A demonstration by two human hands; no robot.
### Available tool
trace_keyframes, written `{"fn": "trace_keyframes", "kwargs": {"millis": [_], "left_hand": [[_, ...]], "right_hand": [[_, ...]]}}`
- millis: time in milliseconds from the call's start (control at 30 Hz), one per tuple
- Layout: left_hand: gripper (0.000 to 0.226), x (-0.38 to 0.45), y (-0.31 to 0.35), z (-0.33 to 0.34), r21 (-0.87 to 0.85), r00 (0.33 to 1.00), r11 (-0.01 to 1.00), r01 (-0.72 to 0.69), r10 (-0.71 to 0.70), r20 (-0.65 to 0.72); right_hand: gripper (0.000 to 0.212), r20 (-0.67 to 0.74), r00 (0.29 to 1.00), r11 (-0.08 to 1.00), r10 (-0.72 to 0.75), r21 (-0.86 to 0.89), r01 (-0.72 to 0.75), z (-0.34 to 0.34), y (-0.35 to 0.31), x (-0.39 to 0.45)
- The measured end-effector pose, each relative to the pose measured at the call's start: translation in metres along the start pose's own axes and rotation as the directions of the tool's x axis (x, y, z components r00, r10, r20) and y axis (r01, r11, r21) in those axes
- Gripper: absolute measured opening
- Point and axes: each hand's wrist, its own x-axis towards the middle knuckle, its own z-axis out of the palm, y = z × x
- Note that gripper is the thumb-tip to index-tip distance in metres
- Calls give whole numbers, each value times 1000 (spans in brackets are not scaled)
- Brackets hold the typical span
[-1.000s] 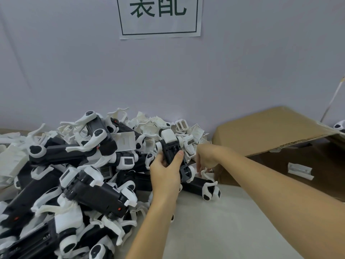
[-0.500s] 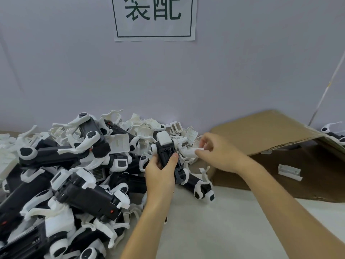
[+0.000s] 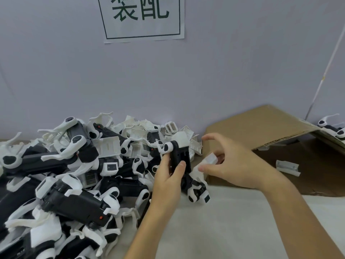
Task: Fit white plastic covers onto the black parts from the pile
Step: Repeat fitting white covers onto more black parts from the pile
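My left hand point(image 3: 168, 179) grips an upright black part point(image 3: 180, 157) with a white cap on its top, held above the right edge of the pile point(image 3: 71, 184). The pile is a heap of black parts and white plastic pieces covering the left of the table. My right hand point(image 3: 231, 165) is just right of the black part and pinches a small white plastic cover point(image 3: 210, 159) between thumb and fingers, the index finger raised. The cover is close to the black part's right side but apart from it.
An open brown cardboard box point(image 3: 261, 128) lies on its side at the right, with a white piece point(image 3: 288, 167) inside it. More black and white parts point(image 3: 334, 128) sit at the far right. A paper sign point(image 3: 143, 17) hangs on the wall. Grey tabletop point(image 3: 224, 230) lies in front.
My right hand has drawn a white cover out of the pile and brought it toward the black part. My left hand has lifted and turned the black part slightly.
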Motion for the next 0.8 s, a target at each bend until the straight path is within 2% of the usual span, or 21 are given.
{"fn": "trace_keyframes", "kwargs": {"millis": [67, 167, 267, 367, 400, 500, 567, 700, 800], "left_hand": [[36, -4, 3, 4, 46, 999, 999, 0, -2, 39], [32, -9, 5, 8, 60, 998, 998, 31, -35, 61], [24, -7, 3, 8, 17, 997, 998, 61, -61, 49], [20, -5, 3, 7, 0, 996, 996, 94, -94, 11], [24, -5, -1, 5, -19, 995, 995, 98, -98, 5], [59, -7, -2, 3, -96, 990, 986, 139, -139, 1], [60, -7, -2, 2, -100, 990, 985, 139, -141, -11], [79, -6, -4, 0, -74, 990, 988, 138, -137, 24], [78, -4, -7, -2, -88, 988, 985, 149, -145, 44]], "right_hand": [[69, -17, 1000, 997, -17, 78, 18, 8, -3, 1], [70, -119, 993, 992, -6, 123, 21, 19, -5, 6], [71, -175, 984, 985, 15, 171, 16, 26, -6, 10], [80, -205, 979, 973, 3, 227, 45, 32, -7, 12], [83, -229, 973, 971, -1, 233, 56, 34, -8, 12], [80, -329, 944, 978, -10, 195, 78, 34, -10, 12], [76, -327, 945, 985, 8, 167, 50, 31, -11, 10], [83, -168, 985, 993, 32, 119, -12, 36, -14, 8], [84, -231, 973, 989, 13, 144, 21, 45, -19, 9]]}}
